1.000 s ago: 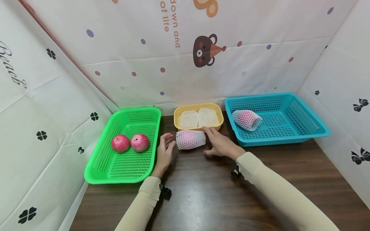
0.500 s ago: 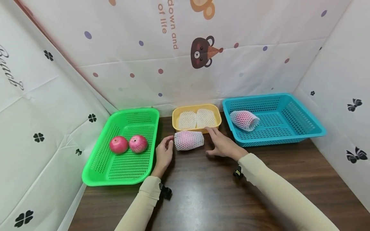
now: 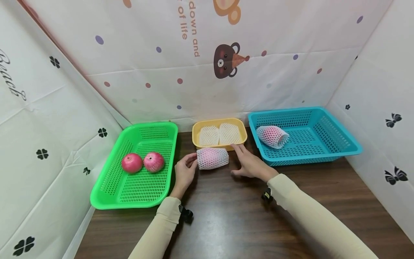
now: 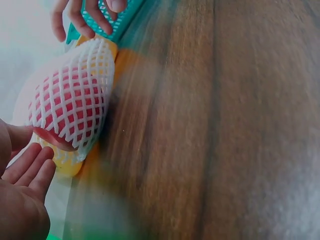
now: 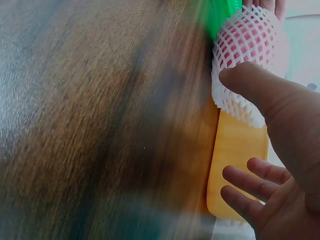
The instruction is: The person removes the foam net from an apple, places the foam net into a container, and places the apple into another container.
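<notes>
In the head view, the netted fruit (image 3: 212, 158) lies on its side on the table (image 3: 223, 208), in front of the yellow tray (image 3: 220, 122) and between the two hands. The left hand (image 3: 184, 174) is at the fruit's left end, its fingertips at the edge of the net. The right hand (image 3: 250, 163) is near the other end, thumb and fingers wide apart, with a fingertip by the tray's front rim. Two white nets (image 3: 209, 136) lie side by side in the tray. To the left, the green basket (image 3: 143, 192) holds two red fruits (image 3: 153, 162); to the right, the blue basket (image 3: 312, 142) holds a wrapped fruit (image 3: 272, 136). In the left wrist view, red skin shows through the mesh and bare at the near end; one left digit meets the net's edge, while the other visible fingers lie fairly straight below it, a narrow gap between. In the right wrist view, the right thumb crosses in front of the net, well away from the fingers spread before the tray; nothing is in their grip.
</notes>
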{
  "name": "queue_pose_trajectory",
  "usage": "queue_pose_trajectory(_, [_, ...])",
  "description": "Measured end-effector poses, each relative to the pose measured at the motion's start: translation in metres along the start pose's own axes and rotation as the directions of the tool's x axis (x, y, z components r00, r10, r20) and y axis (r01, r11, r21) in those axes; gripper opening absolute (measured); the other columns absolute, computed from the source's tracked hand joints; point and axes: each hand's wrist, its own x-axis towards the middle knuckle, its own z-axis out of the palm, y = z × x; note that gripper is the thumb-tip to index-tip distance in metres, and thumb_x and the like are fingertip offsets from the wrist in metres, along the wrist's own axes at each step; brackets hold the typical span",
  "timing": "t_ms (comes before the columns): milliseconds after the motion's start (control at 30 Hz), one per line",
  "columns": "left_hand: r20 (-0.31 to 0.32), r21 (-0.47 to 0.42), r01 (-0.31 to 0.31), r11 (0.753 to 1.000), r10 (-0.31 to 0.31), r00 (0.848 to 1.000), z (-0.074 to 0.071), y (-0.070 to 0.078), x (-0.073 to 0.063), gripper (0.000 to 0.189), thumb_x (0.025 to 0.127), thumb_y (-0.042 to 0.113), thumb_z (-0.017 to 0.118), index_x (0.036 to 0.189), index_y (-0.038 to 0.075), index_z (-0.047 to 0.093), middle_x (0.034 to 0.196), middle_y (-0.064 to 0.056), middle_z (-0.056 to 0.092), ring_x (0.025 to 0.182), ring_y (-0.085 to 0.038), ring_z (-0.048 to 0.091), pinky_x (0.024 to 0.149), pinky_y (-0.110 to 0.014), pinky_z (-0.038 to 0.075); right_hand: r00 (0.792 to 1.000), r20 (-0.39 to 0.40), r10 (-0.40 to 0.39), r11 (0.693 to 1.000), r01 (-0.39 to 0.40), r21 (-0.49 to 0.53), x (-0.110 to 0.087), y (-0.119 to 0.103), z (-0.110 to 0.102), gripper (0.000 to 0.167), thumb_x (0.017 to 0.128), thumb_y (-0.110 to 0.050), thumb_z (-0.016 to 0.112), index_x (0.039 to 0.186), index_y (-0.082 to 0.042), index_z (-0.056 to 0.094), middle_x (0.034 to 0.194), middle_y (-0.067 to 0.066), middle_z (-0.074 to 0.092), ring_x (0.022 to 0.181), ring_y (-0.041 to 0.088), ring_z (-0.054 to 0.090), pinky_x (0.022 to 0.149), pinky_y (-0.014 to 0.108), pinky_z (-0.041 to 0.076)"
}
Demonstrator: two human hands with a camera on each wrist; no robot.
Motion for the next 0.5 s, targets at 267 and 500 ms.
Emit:
queue_pose_trajectory(267, [0.051,-0.062,0.013,0.998,-0.01,0.999,0.0048,0.0,0.0013,0.029,0.089,-0.005,0.076,0.117,-0.002,0.074,0.116,-0.017,0.074,0.109,-0.029,0.072,0.093,-0.036,0.057,1.0,0.015,0.011,1.0,-0.012,0.01,-0.0004,0.0,0.0015,0.106,0.083,-0.033,0.087,0.16,-0.012,0.018,0.16,0.019,0.026,0.136,0.034,0.048,0.104,0.053,0.049])
queue_pose_trajectory(500, [0.141,-0.056,0.046,0.997,-0.038,0.989,0.0088,-0.0009,0.0023,0.047,0.086,-0.005,0.079,0.131,-0.001,0.066,0.129,-0.018,0.068,0.121,-0.03,0.065,0.101,-0.04,0.052,1.0,0.002,0.005,1.0,-0.005,0.008,-0.0006,0.0,0.004,0.105,0.082,-0.032,0.088,0.16,-0.011,0.021,0.157,0.019,0.031,0.134,0.034,0.05,0.103,0.053,0.05])
